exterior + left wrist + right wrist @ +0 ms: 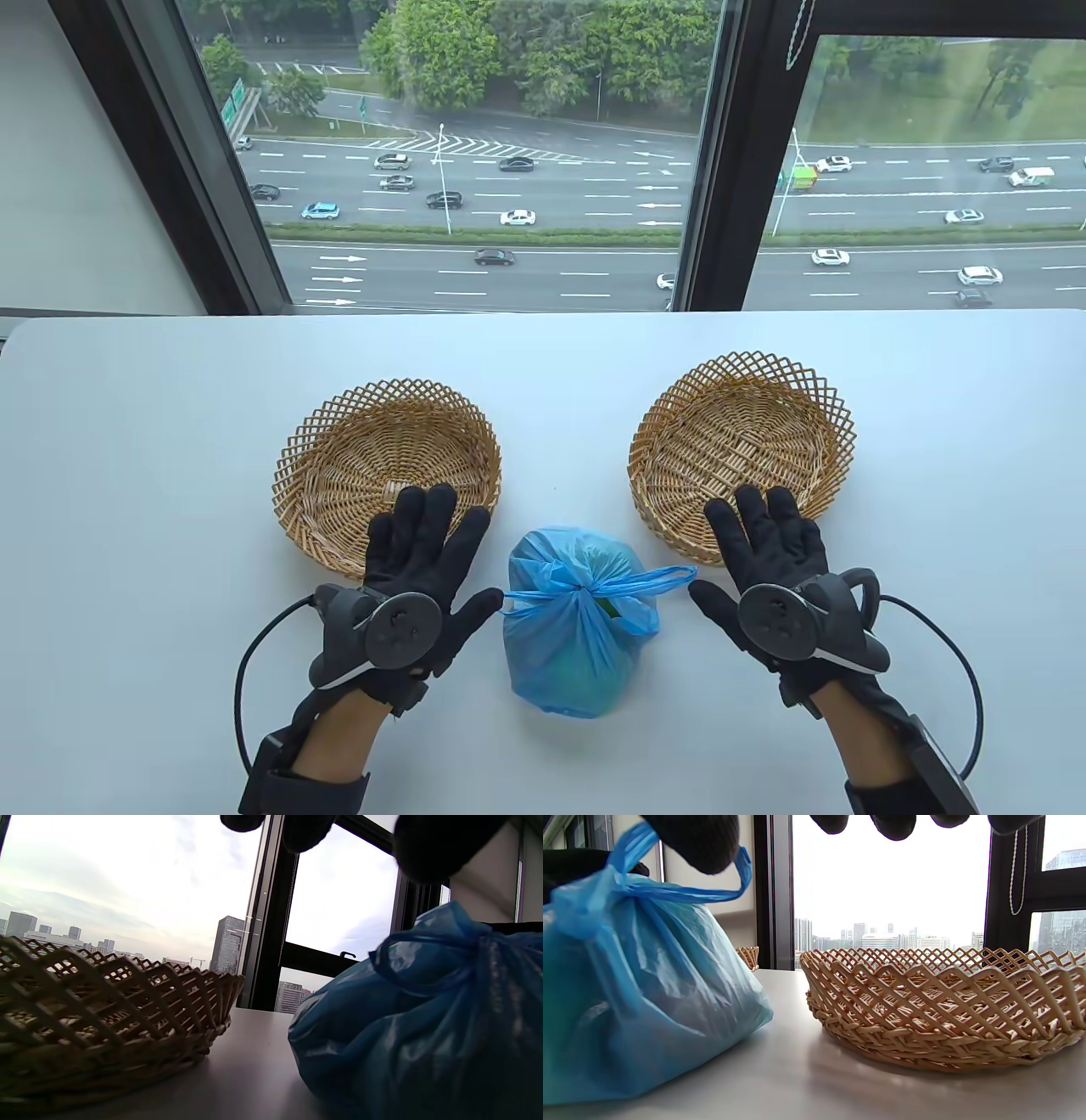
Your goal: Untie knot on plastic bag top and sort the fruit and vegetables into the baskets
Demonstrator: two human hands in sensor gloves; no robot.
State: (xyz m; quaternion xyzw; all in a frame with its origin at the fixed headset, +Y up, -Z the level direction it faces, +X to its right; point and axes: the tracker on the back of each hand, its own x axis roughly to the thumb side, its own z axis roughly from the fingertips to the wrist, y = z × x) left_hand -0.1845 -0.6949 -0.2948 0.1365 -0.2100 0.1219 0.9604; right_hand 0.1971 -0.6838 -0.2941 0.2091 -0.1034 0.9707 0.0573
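Note:
A blue plastic bag (570, 641), knotted at its top (585, 588), lies on the white table between my hands; something green shows by the knot. My left hand (428, 560) hovers left of it with fingers spread, its thumb near the bag's left handle end. My right hand (759, 552) hovers to the right, spread the same way, its thumb close to the right handle loop (657, 579). Neither hand holds anything. The bag fills the right of the left wrist view (424, 1018) and the left of the right wrist view (636, 993). Its contents are hidden.
Two wicker baskets stand behind the bag with nothing visible inside: one at left (339, 441), one at right (814, 407). Each shows in a wrist view (106, 1018) (946, 1005). A window lies beyond the table's far edge (543, 316).

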